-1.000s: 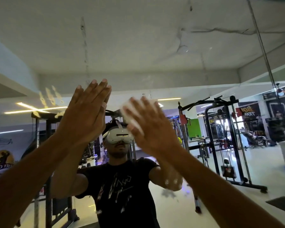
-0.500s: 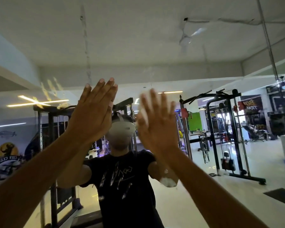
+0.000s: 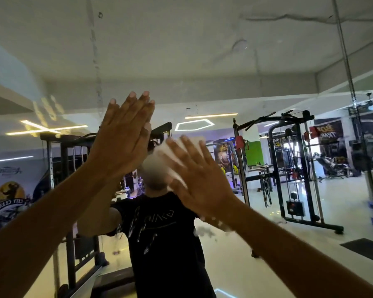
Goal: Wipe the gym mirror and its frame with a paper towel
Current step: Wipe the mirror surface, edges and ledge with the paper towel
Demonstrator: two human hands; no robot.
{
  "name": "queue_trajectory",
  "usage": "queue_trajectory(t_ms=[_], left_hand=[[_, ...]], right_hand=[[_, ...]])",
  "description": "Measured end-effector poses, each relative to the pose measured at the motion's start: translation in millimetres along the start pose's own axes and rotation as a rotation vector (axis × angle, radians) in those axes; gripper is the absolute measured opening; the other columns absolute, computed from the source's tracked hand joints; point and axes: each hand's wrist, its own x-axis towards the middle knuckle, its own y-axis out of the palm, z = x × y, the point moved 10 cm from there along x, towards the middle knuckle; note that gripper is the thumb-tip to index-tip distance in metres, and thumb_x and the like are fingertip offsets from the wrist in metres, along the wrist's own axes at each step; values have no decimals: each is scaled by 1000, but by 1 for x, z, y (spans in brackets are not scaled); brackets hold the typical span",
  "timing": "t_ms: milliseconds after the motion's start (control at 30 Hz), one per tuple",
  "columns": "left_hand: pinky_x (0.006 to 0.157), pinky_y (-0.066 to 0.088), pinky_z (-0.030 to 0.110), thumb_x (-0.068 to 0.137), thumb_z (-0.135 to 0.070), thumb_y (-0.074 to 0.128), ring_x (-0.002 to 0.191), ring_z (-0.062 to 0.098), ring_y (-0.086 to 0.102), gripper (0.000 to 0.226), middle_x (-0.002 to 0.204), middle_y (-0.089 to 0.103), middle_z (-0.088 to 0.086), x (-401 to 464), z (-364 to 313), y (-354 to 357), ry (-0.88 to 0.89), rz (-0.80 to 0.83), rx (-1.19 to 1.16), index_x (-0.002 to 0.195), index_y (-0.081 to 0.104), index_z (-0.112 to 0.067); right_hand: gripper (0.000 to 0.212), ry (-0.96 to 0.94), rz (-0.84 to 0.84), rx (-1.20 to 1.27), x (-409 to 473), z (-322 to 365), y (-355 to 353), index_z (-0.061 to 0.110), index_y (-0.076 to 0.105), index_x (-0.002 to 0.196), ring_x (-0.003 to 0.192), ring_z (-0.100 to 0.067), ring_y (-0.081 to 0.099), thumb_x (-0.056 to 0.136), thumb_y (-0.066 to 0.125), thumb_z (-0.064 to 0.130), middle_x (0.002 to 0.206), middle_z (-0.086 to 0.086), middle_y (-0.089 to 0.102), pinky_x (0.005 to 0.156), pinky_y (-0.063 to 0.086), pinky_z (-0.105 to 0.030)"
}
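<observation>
A: Left hand [image 3: 122,145]?
B: Flat against the mirror [image 3: 202,61], fingers [image 3: 136,104] straight and together, pointing up. Holding nothing. Probably a brace while reaching high.

A: Right hand [image 3: 200,179]?
B: Also flat to the glass, fingers [image 3: 187,147] spread apart, pressing the paper towel [image 3: 166,155] under the palm. No pinch, no curl. Towel showing white past the fingertips and at the thumb side, blurred, so likely mid-stroke.

A: Why the spread?
B: Judging: wider contact, more towel kept on the glass per pass.

A: Towel position?
B: Between right palm and mirror, about mid-height of the view, just beside the left hand. Touching or not between the two hands: cannot tell.

A: Glass condition?
B: Streaks and a trailing smear up top near a small dark spot [image 3: 100,15]. White flecks low, near the right wrist. Upper area looking not yet done.

A: Frame?
B: Thin vertical strip [image 3: 345,61] at right, possibly a seam or frame edge. Well apart from both hands, untouched for now.

A: Reflection?
B: Gym rack [image 3: 293,168], glossy floor [image 3: 342,211], person in a dark shirt [image 3: 164,233].
</observation>
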Motion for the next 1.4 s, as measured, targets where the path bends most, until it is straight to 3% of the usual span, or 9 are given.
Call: queue_trajectory(t_ms=[167,333,467,533,700,867,1033,1200,1400], left_hand=[[137,4,55,115,-37,23,170,23,9,62,182,18,4,-1,6,0,-27,29,23,173,25,-18],[137,7,56,115,-35,27,169,24,13,60,181,22,6,2,15,-10,-66,12,-10,172,28,-14],[136,10,61,115,-37,26,170,23,11,61,181,20,5,-4,29,-13,-72,27,4,173,27,-16],[135,13,61,114,-34,28,169,25,16,60,180,24,5,-8,30,-18,-71,27,17,171,31,-15],[135,15,60,114,-32,29,168,26,20,59,179,29,7,-19,38,-26,-92,39,25,170,35,-13],[137,8,53,115,-33,27,169,21,12,60,181,19,3,-37,49,-20,-69,103,62,173,26,-18],[136,12,56,115,-37,26,168,23,16,60,180,24,5,-42,54,-27,-51,112,25,171,32,-16],[135,15,61,113,-33,27,168,26,19,59,179,28,6,-46,71,-37,-20,100,23,170,35,-16],[136,12,60,113,-39,26,169,26,13,62,181,23,6,-59,109,-47,-10,115,37,171,31,-17]], right_hand=[[64,443,-203,35,75,-98,-42,29,10,178,171,-31,-8,119,25,51,186,-3,-4,136,-1,-62],[64,51,-128,-7,82,-31,-24,29,19,177,172,-31,-4,117,25,53,186,-5,5,137,1,-61],[65,327,-197,-35,114,-107,-50,29,8,178,171,-31,-7,119,22,53,186,-4,-4,137,-3,-59],[67,369,-204,-59,121,-92,-49,27,7,178,171,-35,-6,118,19,55,186,-7,-3,135,1,-62],[64,-55,-72,17,72,1,-16,31,19,177,172,-29,-5,117,25,54,186,-2,3,137,-1,-60],[67,390,-151,28,86,-59,-29,30,6,178,171,-32,-9,117,14,56,186,-3,-7,136,1,-63],[64,-21,-42,89,63,56,0,32,16,177,171,-28,-8,117,24,54,186,-1,2,136,2,-60],[66,419,-145,47,88,-16,-17,31,4,177,171,-31,-11,117,13,57,185,-2,-9,136,0,-63],[67,116,-77,27,96,74,-2,30,16,177,171,-29,-8,116,20,58,186,-2,0,136,2,-62]])
